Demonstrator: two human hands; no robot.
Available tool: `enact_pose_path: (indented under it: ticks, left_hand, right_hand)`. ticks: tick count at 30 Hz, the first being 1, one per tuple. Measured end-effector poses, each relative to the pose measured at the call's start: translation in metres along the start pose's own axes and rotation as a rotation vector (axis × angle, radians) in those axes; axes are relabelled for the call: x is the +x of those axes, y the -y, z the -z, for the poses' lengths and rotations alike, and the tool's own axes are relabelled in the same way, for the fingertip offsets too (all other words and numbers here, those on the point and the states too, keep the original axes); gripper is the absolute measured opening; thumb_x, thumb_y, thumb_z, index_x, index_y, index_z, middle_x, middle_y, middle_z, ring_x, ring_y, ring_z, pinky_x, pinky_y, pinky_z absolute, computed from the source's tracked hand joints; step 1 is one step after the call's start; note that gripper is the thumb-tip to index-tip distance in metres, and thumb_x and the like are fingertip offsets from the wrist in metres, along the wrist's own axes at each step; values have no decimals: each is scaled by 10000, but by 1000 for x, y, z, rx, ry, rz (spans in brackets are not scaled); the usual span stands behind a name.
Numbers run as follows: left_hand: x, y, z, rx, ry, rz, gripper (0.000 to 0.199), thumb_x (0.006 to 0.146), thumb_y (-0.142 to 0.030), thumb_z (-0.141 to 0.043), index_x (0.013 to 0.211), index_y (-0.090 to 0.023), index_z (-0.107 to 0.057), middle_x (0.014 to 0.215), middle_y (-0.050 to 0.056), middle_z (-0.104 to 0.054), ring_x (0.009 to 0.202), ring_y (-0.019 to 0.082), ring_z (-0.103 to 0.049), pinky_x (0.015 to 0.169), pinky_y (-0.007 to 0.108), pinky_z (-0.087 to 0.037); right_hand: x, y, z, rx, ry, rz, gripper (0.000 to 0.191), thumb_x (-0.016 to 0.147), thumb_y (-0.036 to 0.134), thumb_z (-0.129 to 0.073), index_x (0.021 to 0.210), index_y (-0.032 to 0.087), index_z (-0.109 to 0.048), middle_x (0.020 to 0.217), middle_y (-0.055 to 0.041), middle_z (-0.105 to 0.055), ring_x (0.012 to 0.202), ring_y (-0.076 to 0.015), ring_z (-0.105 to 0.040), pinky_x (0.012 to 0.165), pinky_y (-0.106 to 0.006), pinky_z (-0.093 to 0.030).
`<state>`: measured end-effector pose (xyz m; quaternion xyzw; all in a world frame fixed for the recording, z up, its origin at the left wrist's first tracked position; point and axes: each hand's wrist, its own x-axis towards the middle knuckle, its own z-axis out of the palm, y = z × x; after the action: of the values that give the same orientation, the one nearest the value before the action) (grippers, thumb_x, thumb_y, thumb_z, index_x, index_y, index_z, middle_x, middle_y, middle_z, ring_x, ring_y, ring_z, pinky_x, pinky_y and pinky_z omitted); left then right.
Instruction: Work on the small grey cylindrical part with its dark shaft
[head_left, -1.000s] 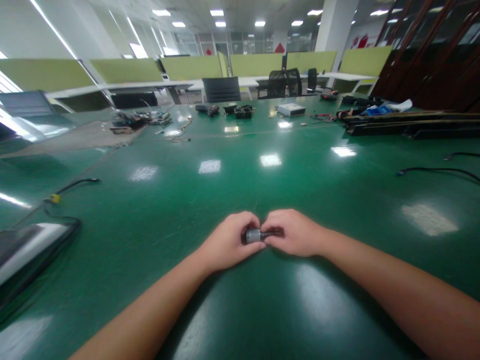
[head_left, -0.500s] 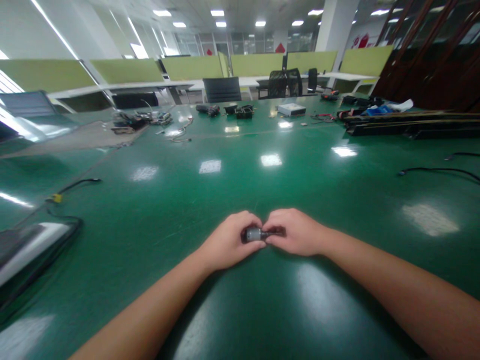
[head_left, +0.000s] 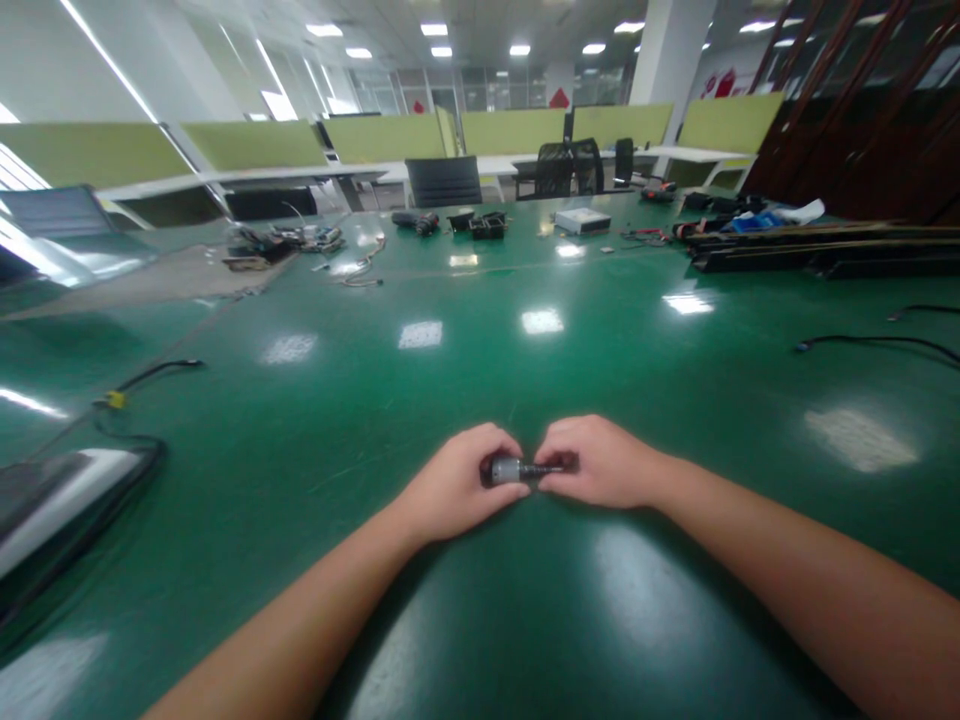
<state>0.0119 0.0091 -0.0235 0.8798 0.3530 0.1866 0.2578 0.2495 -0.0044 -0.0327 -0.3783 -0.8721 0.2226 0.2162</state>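
Low in the middle of the view, my left hand (head_left: 465, 482) is closed round a small grey metal cylinder (head_left: 506, 470) with dark ends, lying roughly level just above or on the green table. A thin dark shaft (head_left: 541, 469) sticks out from its right side. My right hand (head_left: 596, 462) is curled about the far end of that shaft, with thumb and fingertips close to it. The tip inside the right hand is partly hidden and blurred. What kind of part the cylinder is, I cannot tell.
The glossy green table (head_left: 420, 390) spreads out in front. To the left lie a laptop-like grey device (head_left: 71, 500) and a black cable (head_left: 161, 372). Black cables (head_left: 870, 340) are at the right. Black strips (head_left: 817, 250), a silver drive box (head_left: 583, 220) and tangled parts (head_left: 277, 242) sit farther back.
My right hand has slid slightly to the right, away from the left hand, and more of the dark shaft shows between them. My left hand stays nearly in place with the cylinder.
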Motion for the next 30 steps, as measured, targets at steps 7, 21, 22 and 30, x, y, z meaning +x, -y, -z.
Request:
enact_pose_path:
  ticks: [7,21,22,30]
  left_hand:
    - [-3,2,1,9,-12,28,228,807,-321,-762,971,-197,-662,895,17,-654,780,175,-600,695,275,-450]
    - [-12,2,5,-12,-9,12,224,816,-328,-762,965,-197,-658,913,20,-648,808,179,-601,723,285,-456]
    - [-11,2,6,-15,-8,11,224,816,-328,-762,966,-197,-660,914,21,-648,808,179,-601,723,286,-457]
    - [-8,3,4,-11,-1,5,223,812,-332,-754,970,-207,-659,912,20,-656,799,181,-604,714,289,-461]
  right_hand:
    - [-3,-2,5,-9,7,3,72,797,203,-713,857,173,-736,792,-11,-680,717,-130,-594,665,-244,-421]
    - [-10,-9,22,-13,34,-93,83,755,179,-717,835,173,-737,761,-6,-681,672,-124,-592,622,-239,-439]
    - [-10,-9,22,-9,34,-92,84,754,177,-715,836,175,-737,760,-4,-681,670,-123,-591,621,-238,-439]
    - [-9,-8,17,34,37,-87,81,775,200,-720,849,173,-740,773,-8,-679,671,-117,-594,624,-234,-443]
